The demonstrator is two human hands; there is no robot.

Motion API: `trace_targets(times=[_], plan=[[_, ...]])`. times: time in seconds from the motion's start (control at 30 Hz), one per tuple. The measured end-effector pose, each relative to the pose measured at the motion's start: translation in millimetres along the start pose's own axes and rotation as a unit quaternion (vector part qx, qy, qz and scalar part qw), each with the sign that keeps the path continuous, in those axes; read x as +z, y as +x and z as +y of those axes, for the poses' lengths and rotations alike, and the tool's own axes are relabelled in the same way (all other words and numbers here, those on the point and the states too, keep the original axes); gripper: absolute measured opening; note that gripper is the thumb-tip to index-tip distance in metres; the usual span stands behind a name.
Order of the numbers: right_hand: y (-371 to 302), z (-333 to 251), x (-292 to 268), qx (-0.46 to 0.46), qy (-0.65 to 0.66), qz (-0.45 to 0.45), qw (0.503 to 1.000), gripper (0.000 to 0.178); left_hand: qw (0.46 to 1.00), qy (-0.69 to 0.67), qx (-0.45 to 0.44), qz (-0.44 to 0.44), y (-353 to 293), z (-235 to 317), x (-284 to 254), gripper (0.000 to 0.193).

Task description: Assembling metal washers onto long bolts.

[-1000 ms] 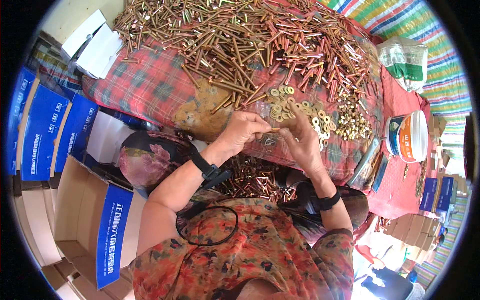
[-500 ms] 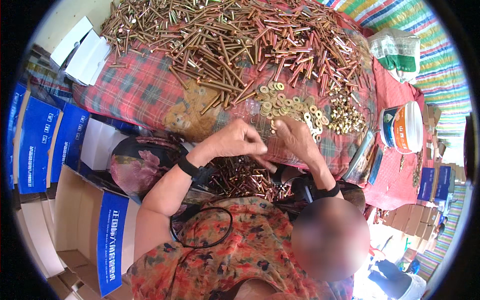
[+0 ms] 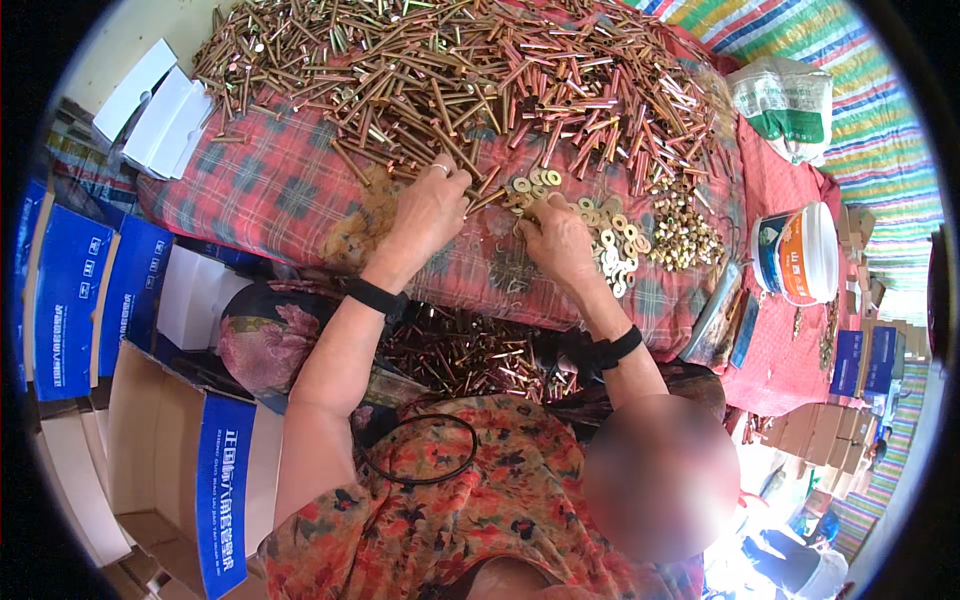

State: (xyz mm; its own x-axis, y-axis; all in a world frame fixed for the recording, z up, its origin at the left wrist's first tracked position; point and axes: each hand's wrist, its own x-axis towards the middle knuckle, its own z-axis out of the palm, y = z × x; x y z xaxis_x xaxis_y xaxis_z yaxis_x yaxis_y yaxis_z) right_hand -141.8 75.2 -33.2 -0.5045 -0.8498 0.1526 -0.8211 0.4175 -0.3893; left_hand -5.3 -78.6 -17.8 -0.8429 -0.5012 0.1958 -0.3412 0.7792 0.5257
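Note:
My left hand [image 3: 428, 215] is at the near edge of a large heap of long brass-coloured bolts [image 3: 400, 90], its fingers curled around the end of one bolt [image 3: 487, 200]. To its right, my right hand [image 3: 560, 243] reaches down into a spread of flat round washers [image 3: 612, 232]. Its fingers are bent in among them, and the fingertips' hold is hidden. Right of the washers lies a pile of small brass-coloured nuts [image 3: 685, 228]. Below my wrists, many bolts [image 3: 465, 350] are gathered at my lap.
The heaps lie on a red plaid quilt [image 3: 265, 190]. Blue-and-brown cartons [image 3: 222, 490] stand at the left, and an open white box [image 3: 170, 120] sits at the far left. A white bucket [image 3: 815, 255] and a white-green sack [image 3: 785, 105] are at the right.
Both hands have moved away from me, from above my lap onto the quilt. The left went to the bolts, the right to the washers.

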Motion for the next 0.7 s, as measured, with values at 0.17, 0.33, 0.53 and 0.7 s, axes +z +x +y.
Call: trace_targets(times=[0.17, 0.33, 0.53, 0.7], plan=[[21.9, -1.5, 1.4, 0.002, 0.042, 0.047, 0.998, 0.015, 0.997, 0.017, 0.056, 0.040, -0.3, -3.6, 1.8, 0.012], [45.1, 10.7, 16.4, -0.013, 0.002, 0.061, 0.998, 0.018, 0.977, 0.072, 0.110, 0.165, 6.7, -1.9, -9.2, 0.014], [48.3, 13.7, 15.3, 0.012, 0.003, 0.019, 1.000, 0.021, 0.911, -0.331, -0.064, 0.236, -0.1, 10.5, -29.3, 0.024], [44.0, 8.0, 10.6, 0.010, -0.011, -0.009, 1.000, 0.025, 0.765, -0.597, -0.234, 0.063, -15.5, 19.7, -20.4, 0.023]])
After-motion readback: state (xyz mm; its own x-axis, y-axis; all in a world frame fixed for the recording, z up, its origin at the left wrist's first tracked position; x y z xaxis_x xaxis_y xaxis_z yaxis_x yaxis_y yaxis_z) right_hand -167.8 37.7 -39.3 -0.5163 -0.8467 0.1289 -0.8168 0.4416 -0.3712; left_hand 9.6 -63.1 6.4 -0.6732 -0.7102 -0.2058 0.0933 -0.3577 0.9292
